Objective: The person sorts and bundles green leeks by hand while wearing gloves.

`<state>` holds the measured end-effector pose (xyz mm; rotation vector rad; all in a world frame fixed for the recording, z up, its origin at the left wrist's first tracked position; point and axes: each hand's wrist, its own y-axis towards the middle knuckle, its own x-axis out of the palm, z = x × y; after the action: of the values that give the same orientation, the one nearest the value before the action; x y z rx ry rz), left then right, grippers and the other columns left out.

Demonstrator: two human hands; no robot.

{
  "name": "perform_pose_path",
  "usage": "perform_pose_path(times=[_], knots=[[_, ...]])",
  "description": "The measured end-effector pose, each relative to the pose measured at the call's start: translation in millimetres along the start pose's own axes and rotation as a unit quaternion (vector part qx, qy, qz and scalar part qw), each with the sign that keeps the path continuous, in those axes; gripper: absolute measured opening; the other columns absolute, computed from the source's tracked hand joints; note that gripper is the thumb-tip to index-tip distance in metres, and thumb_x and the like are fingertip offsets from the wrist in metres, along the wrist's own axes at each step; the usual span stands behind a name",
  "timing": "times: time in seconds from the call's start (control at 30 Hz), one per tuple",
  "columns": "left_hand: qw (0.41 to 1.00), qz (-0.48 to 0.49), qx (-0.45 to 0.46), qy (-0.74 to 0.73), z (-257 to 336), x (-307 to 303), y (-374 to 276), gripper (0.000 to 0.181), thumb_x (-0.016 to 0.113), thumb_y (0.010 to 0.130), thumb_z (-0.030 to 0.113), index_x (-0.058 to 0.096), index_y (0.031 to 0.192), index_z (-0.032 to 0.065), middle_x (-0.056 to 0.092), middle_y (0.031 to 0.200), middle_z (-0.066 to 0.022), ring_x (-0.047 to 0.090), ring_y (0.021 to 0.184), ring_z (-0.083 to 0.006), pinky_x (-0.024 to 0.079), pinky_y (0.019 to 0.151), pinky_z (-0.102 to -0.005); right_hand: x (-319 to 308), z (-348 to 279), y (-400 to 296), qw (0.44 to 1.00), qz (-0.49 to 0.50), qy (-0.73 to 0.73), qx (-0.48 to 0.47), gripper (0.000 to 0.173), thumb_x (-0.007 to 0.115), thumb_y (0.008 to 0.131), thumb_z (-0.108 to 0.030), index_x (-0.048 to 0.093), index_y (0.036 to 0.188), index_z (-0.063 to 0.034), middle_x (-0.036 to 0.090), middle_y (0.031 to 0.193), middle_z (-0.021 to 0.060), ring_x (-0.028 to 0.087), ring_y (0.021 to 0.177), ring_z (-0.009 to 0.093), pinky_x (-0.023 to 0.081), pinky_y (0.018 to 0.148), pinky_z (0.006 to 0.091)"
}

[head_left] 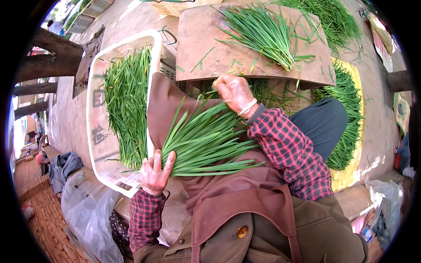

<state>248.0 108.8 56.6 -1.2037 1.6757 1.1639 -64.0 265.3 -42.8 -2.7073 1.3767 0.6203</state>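
Note:
My left hand [156, 171], in a thin clear glove, grips one end of a bunch of green garlic chives [210, 141] whose leaves fan out to the right over my brown apron [230, 200]. Above the bunch is my right hand [234, 91], also in a clear glove with a white band at the wrist. Its fingers are curled near the edge of a low wooden board [200, 39]; whether they pinch a leaf I cannot tell. Another bunch of chives [263, 36] lies on that board among loose bits of leaf.
A white plastic crate [93, 131] holding many chives stands at my left. More chives [345, 131] lie on a yellow sheet [357, 154] at the right, and a loose heap [332, 19] lies beyond the board. Clear plastic bags [88, 213] are at lower left.

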Motion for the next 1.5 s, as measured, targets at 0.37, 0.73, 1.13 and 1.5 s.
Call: perform_pose_path(times=[0.37, 0.73, 1.13, 1.5], knots=[[1.000, -0.003, -0.007, -0.018, -1, 1, 0, 0.048, 0.060, 0.086, 0.009, 0.065, 0.133, 0.0196, 0.065, 0.121, -0.0174, 0.064, 0.082, -0.0273, 0.053, 0.069, -0.0400, -15, -59, 25, 0.936, -0.143, -0.009, -0.323, 0.015, 0.066, 0.081, -0.006, 0.072, 0.095, -0.0042, 0.068, 0.082, 0.0092, 0.066, 0.077, 0.029, 0.052, 0.069, 0.0376], [1.000, -0.017, -0.002, -0.002, -2, 0, -3, 0.049, 0.061, 0.086, 0.008, 0.066, 0.133, 0.0220, 0.065, 0.118, -0.0177, 0.063, 0.077, -0.0247, 0.056, 0.070, -0.0378, 36, -61, -11, 0.903, -0.147, -0.181, -0.362, 0.008, 0.068, 0.074, -0.014, 0.062, 0.075, -0.0102, 0.057, 0.071, 0.0069, 0.063, 0.066, 0.028, 0.051, 0.060, 0.0409], [1.000, -0.008, 0.000, -0.017, -2, 0, -1, 0.049, 0.061, 0.086, 0.007, 0.066, 0.133, 0.0188, 0.064, 0.119, -0.0191, 0.063, 0.079, -0.0252, 0.055, 0.067, -0.0362, 19, -61, -9, 0.931, -0.158, -0.078, -0.321, 0.022, 0.071, 0.079, -0.010, 0.070, 0.101, -0.0078, 0.065, 0.089, 0.0080, 0.066, 0.076, 0.028, 0.053, 0.062, 0.0390], [1.000, -0.013, -0.004, -0.026, -2, -1, 0, 0.049, 0.062, 0.085, 0.007, 0.067, 0.132, 0.0184, 0.064, 0.121, -0.0179, 0.063, 0.079, -0.0246, 0.054, 0.067, -0.0360, 50, -56, -27, 0.956, -0.045, 0.020, -0.290, 0.007, 0.066, 0.079, -0.011, 0.070, 0.082, -0.0062, 0.063, 0.073, 0.0098, 0.065, 0.069, 0.029, 0.053, 0.061, 0.0393]])
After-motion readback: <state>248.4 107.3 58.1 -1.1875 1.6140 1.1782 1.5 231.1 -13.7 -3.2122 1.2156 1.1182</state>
